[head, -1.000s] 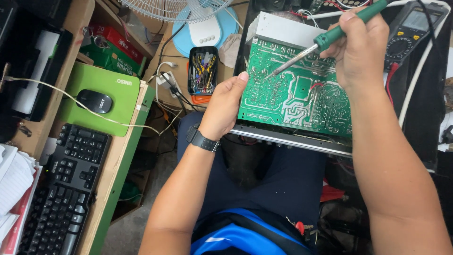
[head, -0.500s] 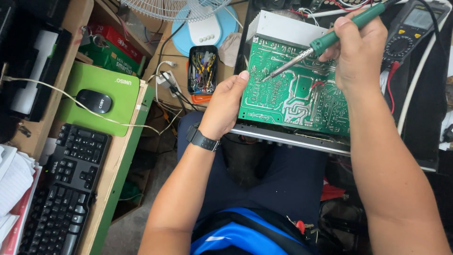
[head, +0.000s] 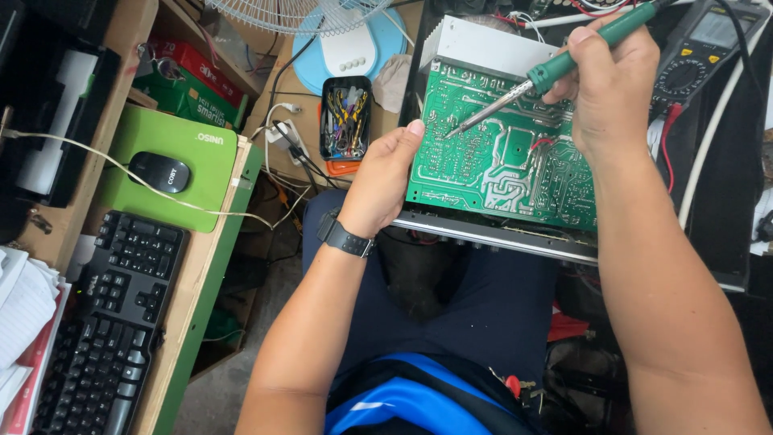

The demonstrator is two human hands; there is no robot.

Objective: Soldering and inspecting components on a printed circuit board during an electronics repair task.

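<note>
right hand [head: 613,84] clamped on soldering iron [head: 564,64] | shaft slanted down-left, tip over circuit board [head: 507,153] | left hand [head: 386,181] gripped board's left edge

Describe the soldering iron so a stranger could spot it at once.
Find the green circuit board lying across the person's lap. Above it, the right hand grips a soldering iron, its metal tip on the board. It is the only long tool with a green handle.

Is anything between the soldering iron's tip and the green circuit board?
Nothing visible. The right hand holds the soldering iron, its tip at the bare circuit board; the left hand grips the board's left edge, clear of it.
</note>
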